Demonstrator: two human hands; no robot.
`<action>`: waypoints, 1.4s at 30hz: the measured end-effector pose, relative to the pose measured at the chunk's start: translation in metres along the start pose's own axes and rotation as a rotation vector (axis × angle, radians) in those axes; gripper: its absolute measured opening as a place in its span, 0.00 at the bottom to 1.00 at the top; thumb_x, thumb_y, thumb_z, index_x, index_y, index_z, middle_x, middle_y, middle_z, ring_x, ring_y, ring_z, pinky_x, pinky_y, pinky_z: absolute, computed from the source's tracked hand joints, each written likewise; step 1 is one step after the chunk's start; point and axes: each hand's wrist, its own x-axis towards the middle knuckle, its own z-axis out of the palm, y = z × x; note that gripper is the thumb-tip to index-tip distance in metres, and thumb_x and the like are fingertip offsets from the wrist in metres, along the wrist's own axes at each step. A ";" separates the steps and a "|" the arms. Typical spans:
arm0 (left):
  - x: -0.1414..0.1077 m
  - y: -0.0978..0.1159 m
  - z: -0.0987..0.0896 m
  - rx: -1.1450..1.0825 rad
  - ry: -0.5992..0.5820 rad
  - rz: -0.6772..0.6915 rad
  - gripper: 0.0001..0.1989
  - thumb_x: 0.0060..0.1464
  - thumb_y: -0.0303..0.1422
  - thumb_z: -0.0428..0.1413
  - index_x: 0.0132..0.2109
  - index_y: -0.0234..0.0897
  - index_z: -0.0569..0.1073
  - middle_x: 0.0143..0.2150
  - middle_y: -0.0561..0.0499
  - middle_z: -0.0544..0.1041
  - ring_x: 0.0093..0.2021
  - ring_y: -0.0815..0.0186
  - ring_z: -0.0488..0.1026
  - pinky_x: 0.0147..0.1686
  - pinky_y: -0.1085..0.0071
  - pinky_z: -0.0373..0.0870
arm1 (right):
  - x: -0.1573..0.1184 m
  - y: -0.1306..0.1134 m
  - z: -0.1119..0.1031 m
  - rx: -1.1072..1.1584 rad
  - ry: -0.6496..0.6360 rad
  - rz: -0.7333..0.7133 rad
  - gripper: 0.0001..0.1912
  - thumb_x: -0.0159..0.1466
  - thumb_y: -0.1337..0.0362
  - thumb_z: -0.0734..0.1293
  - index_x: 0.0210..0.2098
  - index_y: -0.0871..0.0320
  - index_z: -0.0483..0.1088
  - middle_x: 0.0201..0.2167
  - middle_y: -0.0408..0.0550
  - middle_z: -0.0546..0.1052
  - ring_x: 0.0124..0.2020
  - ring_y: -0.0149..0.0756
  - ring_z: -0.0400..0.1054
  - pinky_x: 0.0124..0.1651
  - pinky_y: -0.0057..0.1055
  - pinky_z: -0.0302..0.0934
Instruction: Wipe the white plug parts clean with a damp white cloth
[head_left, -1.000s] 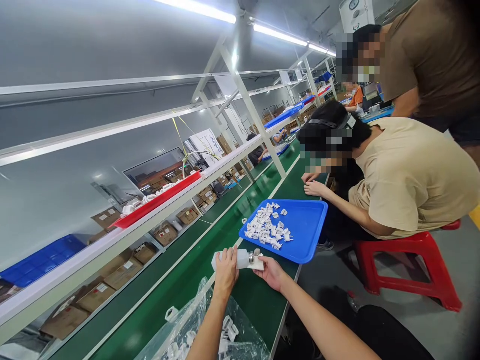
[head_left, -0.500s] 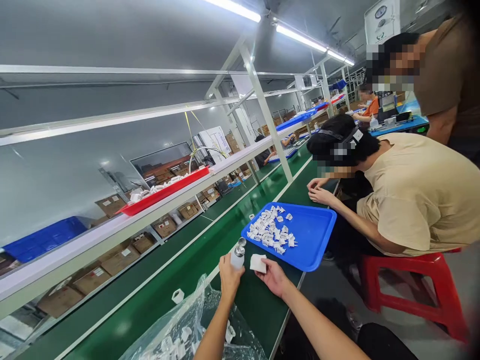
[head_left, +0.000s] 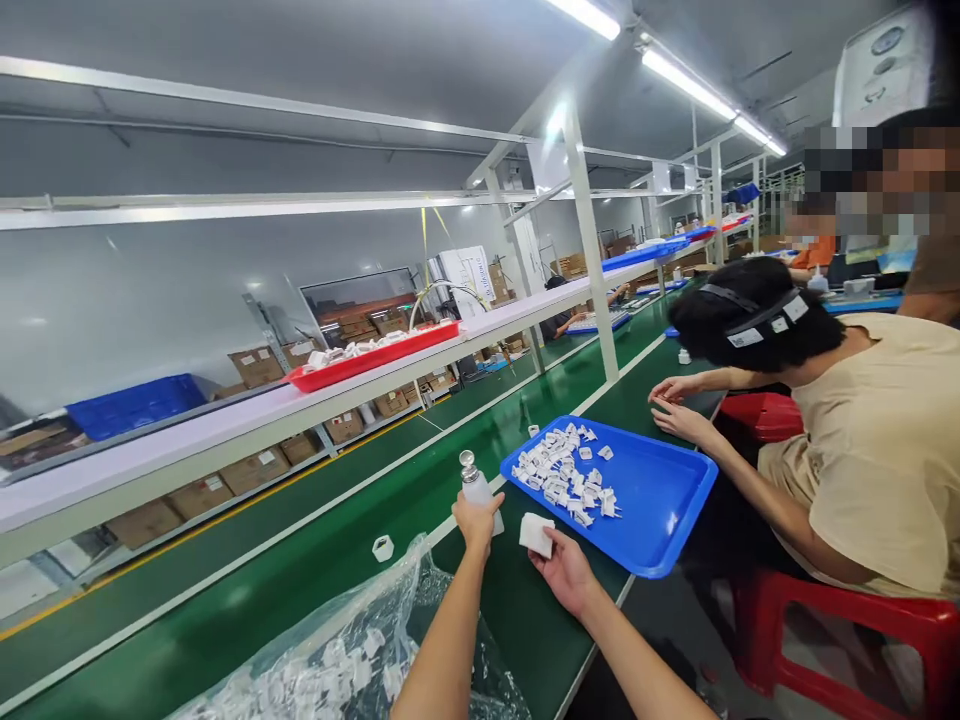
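My left hand is wrapped round a white bottle with a silver metal top, which stands at a slight tilt above the green work surface. Just to the right, my right hand pinches a folded white cloth or pad between thumb and fingers. Beyond both hands a blue tray holds many small white plastic parts, heaped on its left side. A clear plastic bag with more white parts lies beside and under my left forearm.
One loose white part sits on the green belt. A red tray of white pieces rests on the raised shelf. At the right, a person in a beige shirt leans over the bench, near a red stool.
The view has swung left, so the scene sits further right. The bottle, gripped lower before, now shows more of its white body above my left hand. My right hand still holds the cloth.
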 end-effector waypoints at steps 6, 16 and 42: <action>-0.016 0.012 -0.039 0.035 -0.090 0.024 0.32 0.56 0.34 0.65 0.65 0.37 0.65 0.64 0.40 0.68 0.61 0.48 0.68 0.57 0.47 0.69 | -0.007 -0.002 0.000 -0.020 0.063 0.017 0.14 0.69 0.60 0.68 0.51 0.60 0.71 0.49 0.49 0.76 0.44 0.36 0.74 0.44 0.37 0.73; -0.119 -0.045 -0.159 0.248 -0.468 0.418 0.09 0.58 0.28 0.60 0.46 0.39 0.77 0.47 0.48 0.78 0.51 0.60 0.75 0.54 0.64 0.71 | -0.008 -0.004 -0.014 -0.054 0.141 0.049 0.08 0.68 0.65 0.68 0.46 0.61 0.73 0.50 0.49 0.77 0.46 0.36 0.75 0.44 0.35 0.73; -0.227 -0.054 -0.045 -0.299 -0.333 0.033 0.26 0.53 0.21 0.55 0.60 0.35 0.72 0.64 0.38 0.71 0.66 0.52 0.65 0.67 0.54 0.60 | -0.090 -0.054 -0.041 -1.208 -0.025 -0.251 0.20 0.59 0.50 0.73 0.44 0.57 0.81 0.44 0.50 0.83 0.48 0.51 0.74 0.53 0.40 0.66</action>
